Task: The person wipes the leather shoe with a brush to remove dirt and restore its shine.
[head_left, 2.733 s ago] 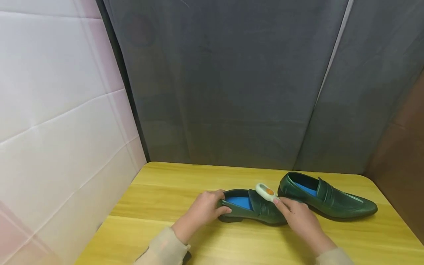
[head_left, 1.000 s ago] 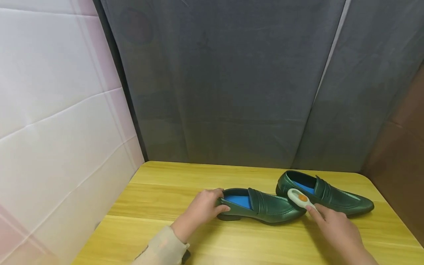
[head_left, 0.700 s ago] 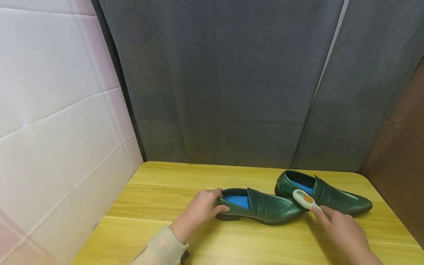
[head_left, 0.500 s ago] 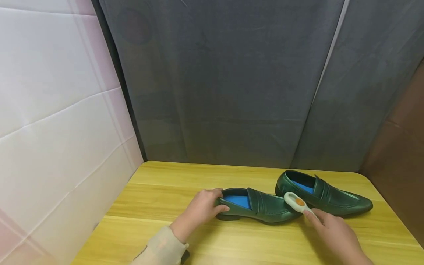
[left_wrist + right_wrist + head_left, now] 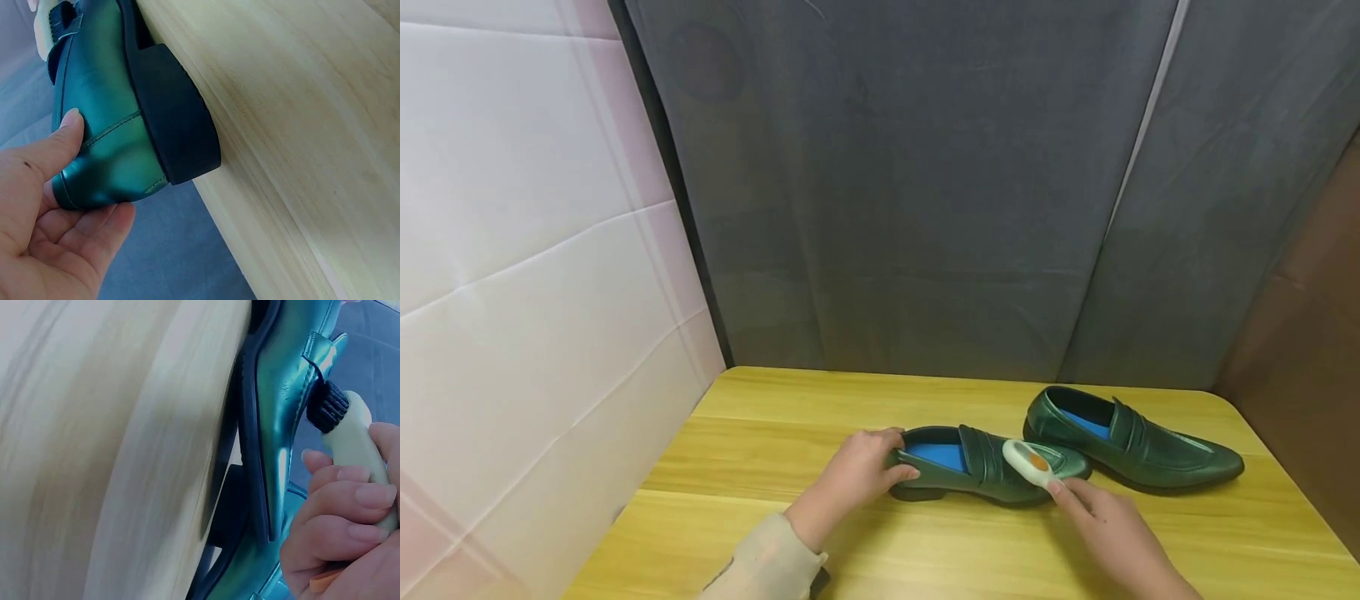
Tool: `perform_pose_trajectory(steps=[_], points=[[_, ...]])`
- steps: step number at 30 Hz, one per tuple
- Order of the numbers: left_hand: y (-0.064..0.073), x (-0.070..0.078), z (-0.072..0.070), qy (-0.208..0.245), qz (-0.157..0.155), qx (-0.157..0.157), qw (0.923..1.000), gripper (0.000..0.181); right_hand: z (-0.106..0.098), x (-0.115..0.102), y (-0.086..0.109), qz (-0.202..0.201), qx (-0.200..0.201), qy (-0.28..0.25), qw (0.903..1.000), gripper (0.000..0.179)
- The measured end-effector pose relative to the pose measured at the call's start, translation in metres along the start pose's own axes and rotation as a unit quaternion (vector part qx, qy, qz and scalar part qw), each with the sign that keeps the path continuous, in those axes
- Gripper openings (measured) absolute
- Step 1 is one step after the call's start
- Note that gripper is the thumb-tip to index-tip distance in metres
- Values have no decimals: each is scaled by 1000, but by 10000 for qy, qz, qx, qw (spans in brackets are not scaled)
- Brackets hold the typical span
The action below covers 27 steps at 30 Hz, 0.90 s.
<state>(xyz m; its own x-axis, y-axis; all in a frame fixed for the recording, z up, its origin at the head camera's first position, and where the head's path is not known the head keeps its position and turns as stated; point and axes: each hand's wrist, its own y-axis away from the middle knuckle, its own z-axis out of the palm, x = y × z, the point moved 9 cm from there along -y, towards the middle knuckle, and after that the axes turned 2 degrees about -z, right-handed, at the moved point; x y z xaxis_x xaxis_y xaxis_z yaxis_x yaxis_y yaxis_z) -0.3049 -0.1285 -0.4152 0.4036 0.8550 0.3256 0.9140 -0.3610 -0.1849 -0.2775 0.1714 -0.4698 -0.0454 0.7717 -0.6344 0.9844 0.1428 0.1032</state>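
A dark green loafer with a blue insole lies on the table, toe to the right. My left hand grips its heel; the left wrist view shows the thumb on one side and curled fingers round the back. In my right hand is a pale green shoe brush with an orange oval on its back. Its dark bristles face the loafer's upper, close by the strap across the instep. The right wrist view shows my fingers wrapped round the handle.
A matching green loafer stands behind and to the right, its heel close to the first shoe's toe. The wooden table is bounded by a grey curtain behind, a white panel left and a brown one right.
My right hand took the brush rightward along the loafer to its toe, then back left to just ahead of the strap. My left hand keeps its hold on the heel.
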Motion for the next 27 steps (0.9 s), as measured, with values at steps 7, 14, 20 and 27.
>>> perform_pose_trajectory(steps=[7, 14, 20, 27], points=[[1, 1, -2, 29, 1, 53, 10000, 40, -1, -10, 3, -77, 155, -145, 9997, 71], [1, 2, -1, 6, 16, 50, 10000, 39, 7, -29, 4, -267, 42, 67, 9996, 72], [1, 3, 1, 10, 31, 30, 10000, 39, 9, -13, 3, -77, -81, 392, 9992, 79], [0, 2, -2, 74, -36, 37, 10000, 39, 0, 25, 1, 263, -235, 414, 9985, 88]])
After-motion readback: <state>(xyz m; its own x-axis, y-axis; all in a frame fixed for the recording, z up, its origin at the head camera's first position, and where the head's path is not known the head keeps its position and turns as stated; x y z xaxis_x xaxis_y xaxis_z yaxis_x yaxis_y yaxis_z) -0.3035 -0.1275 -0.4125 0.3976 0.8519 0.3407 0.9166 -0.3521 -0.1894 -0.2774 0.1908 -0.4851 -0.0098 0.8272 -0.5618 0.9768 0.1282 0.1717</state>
